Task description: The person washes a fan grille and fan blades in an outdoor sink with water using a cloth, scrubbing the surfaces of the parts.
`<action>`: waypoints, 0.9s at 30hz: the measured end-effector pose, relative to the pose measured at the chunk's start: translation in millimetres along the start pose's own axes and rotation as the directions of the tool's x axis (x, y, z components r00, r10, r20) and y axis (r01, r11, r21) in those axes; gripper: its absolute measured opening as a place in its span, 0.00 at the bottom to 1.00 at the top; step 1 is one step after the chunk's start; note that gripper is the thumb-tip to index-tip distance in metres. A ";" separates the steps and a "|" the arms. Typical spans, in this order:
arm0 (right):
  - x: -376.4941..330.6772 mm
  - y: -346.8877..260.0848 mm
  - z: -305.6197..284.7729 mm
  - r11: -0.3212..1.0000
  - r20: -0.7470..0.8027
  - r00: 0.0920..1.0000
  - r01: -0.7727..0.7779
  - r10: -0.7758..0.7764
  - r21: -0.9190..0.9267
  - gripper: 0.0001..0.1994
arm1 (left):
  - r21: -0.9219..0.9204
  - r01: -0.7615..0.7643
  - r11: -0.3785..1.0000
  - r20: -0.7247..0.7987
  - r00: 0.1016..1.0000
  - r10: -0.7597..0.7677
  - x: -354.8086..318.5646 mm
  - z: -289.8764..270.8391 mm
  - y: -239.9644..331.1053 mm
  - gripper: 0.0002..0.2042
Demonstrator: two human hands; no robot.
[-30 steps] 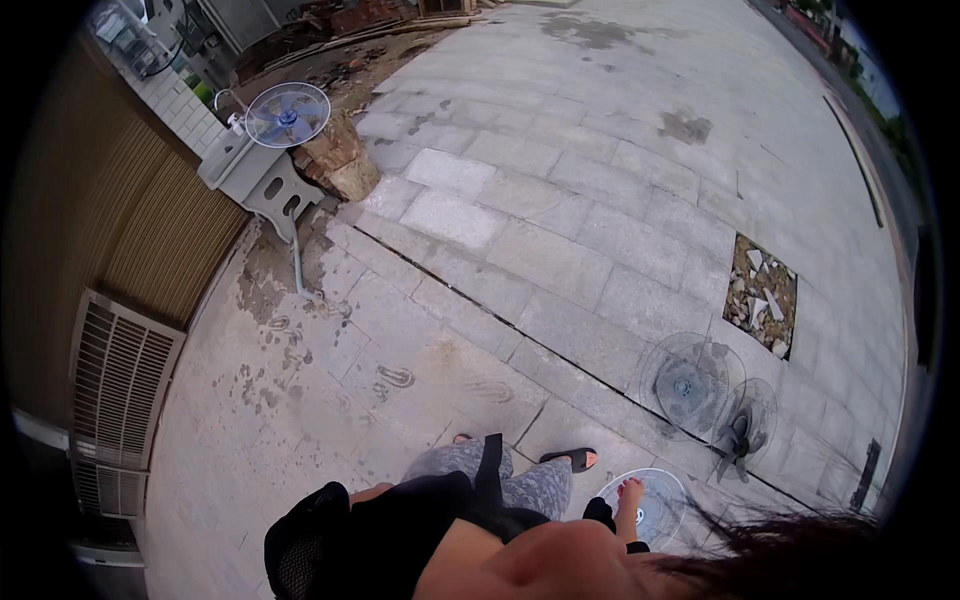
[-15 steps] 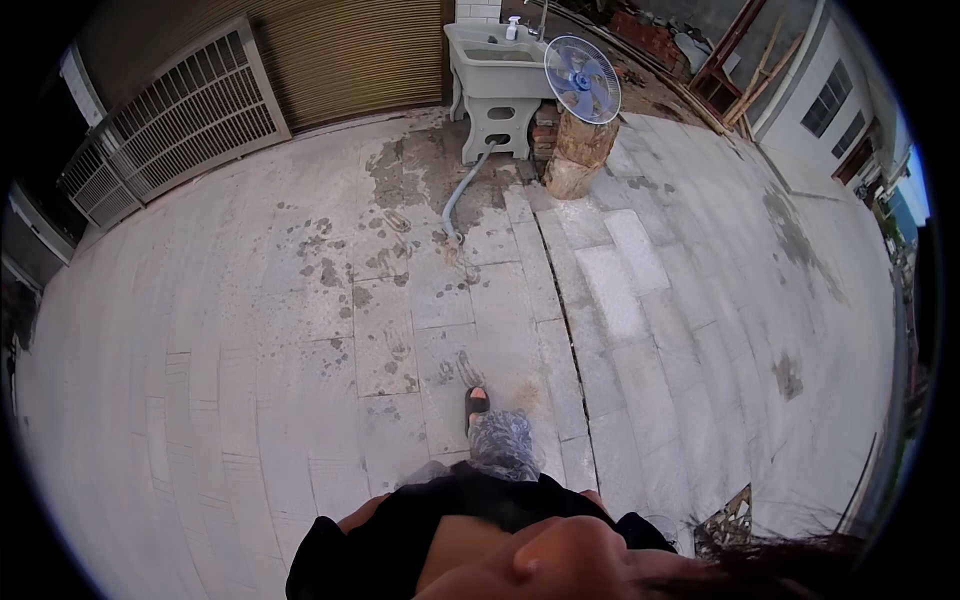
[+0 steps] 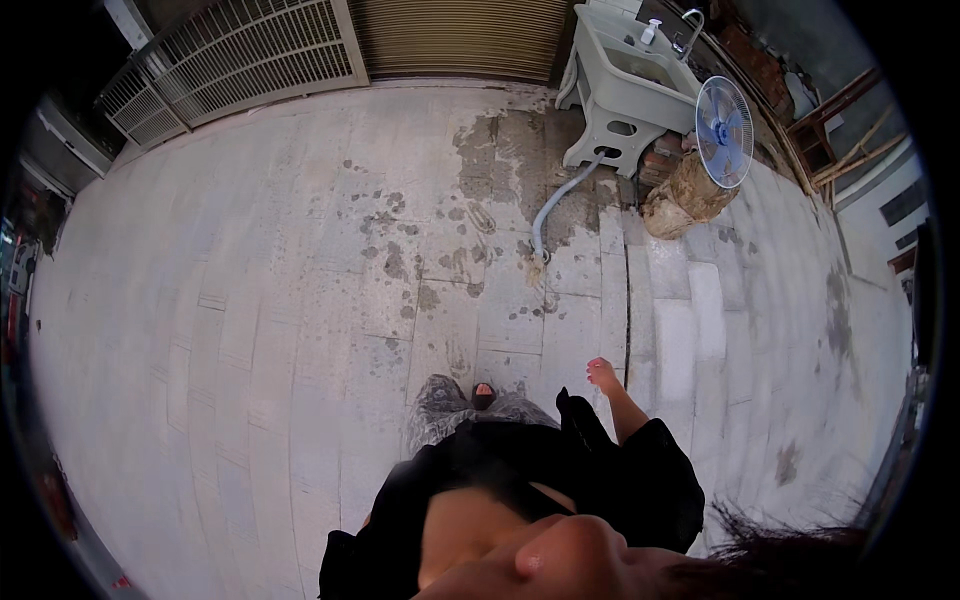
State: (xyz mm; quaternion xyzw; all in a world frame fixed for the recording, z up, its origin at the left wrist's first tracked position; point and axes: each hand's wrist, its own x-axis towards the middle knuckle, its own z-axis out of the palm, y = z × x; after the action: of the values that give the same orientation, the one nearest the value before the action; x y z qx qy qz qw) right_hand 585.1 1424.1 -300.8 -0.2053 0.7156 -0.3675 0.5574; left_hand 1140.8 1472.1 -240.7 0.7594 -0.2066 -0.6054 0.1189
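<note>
My right hand [image 3: 601,375] swings out in front of my body on the right, over the paved ground. Its fingers are curled in, and nothing shows in them. It touches nothing; the closest surface is the pale paving [image 3: 560,360] below it. A black sleeve [image 3: 650,470] covers the upper part of that arm. My left hand is out of sight, hidden beside or behind my body. Below me, patterned grey trousers [image 3: 435,405] and one dark sandal [image 3: 484,400] show.
Ahead to the right stands a plastic sink [image 3: 640,95] with a soap bottle [image 3: 650,32] and a tap [image 3: 690,30]. Its grey hose [image 3: 560,205] lies across wet paving. A blue fan [image 3: 724,132] leans by a log stump [image 3: 685,200]. A metal gate [image 3: 250,60] and brown shutter [image 3: 460,40] close the far side.
My right hand has come into view on the right. The view has turned left, so sink, fan and stump sit farther right. My legs have shifted in a step.
</note>
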 end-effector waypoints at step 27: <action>259.9 -187.1 52.3 0.905 -0.222 0.877 -0.409 0.425 0.119 0.07 | 0.483 -0.223 0.847 0.219 0.967 0.130 324.3 94.6 670.6 0.10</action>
State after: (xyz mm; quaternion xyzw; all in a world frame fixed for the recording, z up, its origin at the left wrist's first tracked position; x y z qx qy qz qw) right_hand 536.5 1104.9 -333.4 0.0193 0.7928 -0.2854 0.5382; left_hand 994.2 735.8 -256.8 0.6845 -0.4365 -0.5820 -0.0470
